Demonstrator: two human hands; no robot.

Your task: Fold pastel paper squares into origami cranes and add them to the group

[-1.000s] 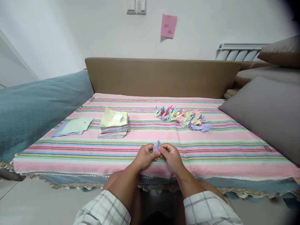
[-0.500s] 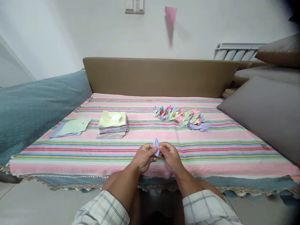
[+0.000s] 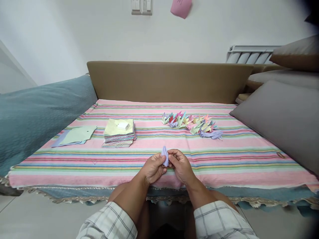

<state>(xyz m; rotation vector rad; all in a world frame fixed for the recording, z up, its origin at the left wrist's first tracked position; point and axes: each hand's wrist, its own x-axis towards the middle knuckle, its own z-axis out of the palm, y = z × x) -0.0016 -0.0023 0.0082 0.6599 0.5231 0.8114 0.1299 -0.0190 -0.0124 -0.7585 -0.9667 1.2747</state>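
Observation:
Between my hands, close to the front edge of the sofa, is a small lilac piece of folded paper (image 3: 164, 155), narrow and pointed at the top. My left hand (image 3: 155, 167) pinches its left side with thumb and fingers. From the right, the thumb and forefinger of my right hand (image 3: 181, 165) close on its right edge. Beyond them lies a cluster of folded paper cranes (image 3: 190, 122) in many colours. Lilac folded strips (image 3: 211, 134) lie at the cluster's near right end.
A striped cloth (image 3: 74, 166) covers the seat. To the left stand a stack of coloured paper (image 3: 119, 134) with a small white block (image 3: 123, 126) on top, and loose green and lilac sheets (image 3: 77, 135). Grey cushions (image 3: 281, 122) fill the right side; a blue armrest (image 3: 45, 113) bounds the left.
The folded paper has turned a little in my fingers and shows more of its layered edges. My right forefinger has shifted slightly. The pink note on the wall has flapped upward.

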